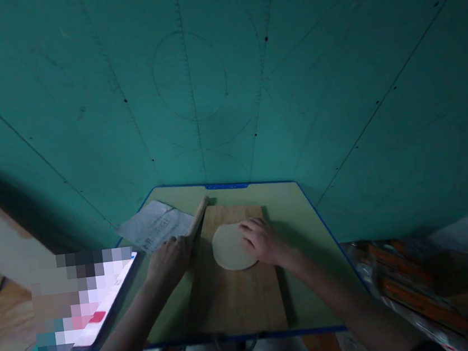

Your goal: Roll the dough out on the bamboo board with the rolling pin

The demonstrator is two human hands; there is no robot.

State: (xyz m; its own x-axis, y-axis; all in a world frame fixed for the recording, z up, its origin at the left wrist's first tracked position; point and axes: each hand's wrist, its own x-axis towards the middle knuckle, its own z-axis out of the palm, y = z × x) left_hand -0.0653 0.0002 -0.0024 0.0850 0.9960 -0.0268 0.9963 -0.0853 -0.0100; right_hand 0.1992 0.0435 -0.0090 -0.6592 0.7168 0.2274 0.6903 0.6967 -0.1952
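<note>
A flat, rounded sheet of dough (229,249) lies on a wooden cutting board (240,304). My right hand (262,242) has its curled fingers on the dough's right edge; the fingertips bend over it, and what is under them is partly hidden. To the left of the board, my left hand (171,260) is wrapped round the near end of a wooden rolling pin (198,218). The pin slants away from me along the board's upper left side, its far end near the table's back.
The small table (308,285) has a blue rim and stands against a green wall (224,86). A printed paper sheet (155,226) lies at its back left. Left of my forearm is a lit tablet screen (105,303), partly blurred. Plastic-wrapped orange items (411,285) lie at the right.
</note>
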